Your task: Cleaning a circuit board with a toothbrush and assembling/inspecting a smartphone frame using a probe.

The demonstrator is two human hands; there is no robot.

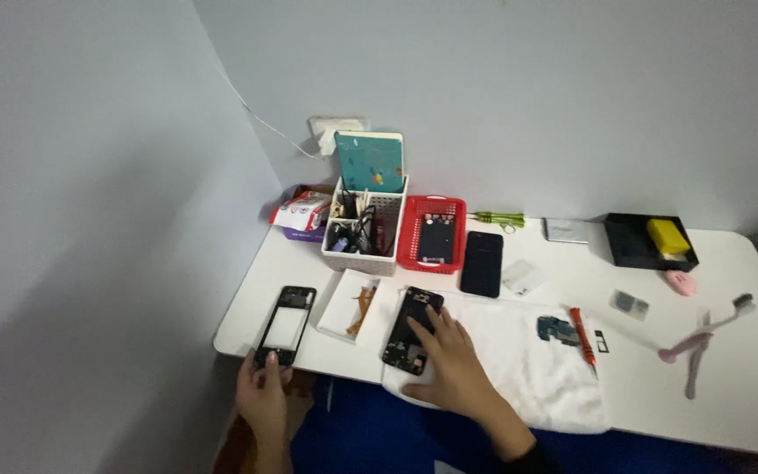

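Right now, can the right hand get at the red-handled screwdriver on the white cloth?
Probably yes. The right hand rests on the opened phone; the red-handled screwdriver lies to its right on the white cloth, with only bare cloth between.

The single head camera looked down and forward from above at the white table (730, 386), from medium distance, facing the wall corner.
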